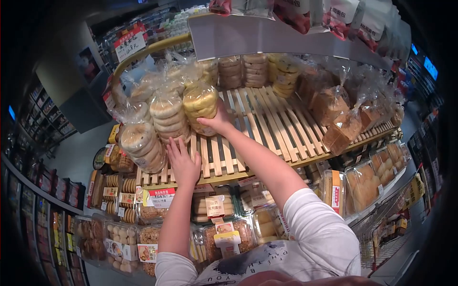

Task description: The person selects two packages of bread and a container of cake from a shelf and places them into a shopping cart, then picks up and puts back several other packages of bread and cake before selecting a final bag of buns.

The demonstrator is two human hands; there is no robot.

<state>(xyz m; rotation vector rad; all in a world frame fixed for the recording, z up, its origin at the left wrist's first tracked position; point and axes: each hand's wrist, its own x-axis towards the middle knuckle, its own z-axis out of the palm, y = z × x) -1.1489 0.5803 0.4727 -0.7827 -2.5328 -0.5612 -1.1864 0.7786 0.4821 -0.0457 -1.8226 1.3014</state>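
Observation:
My right hand (218,119) is wrapped round the lower right side of a clear bag of stacked yellow buns (198,101), which stands upright on the slatted wooden shelf (274,126). Flat and with its fingers stretched out, my left hand (183,162) rests against the base of a bag of stacked pale buns (167,117), just left of the yellow ones. Another bag of pale buns (139,143) leans at the shelf's front left corner, close to my left fingers. More bagged buns crowd behind these, partly hidden.
Bagged brown loaves (341,128) fill the shelf's right side. Bagged bun stacks (255,69) line the back. Below the front edge lie clear boxes of pastries (229,238) and a price card (160,198). A shopping cart (389,238) stands at the lower right.

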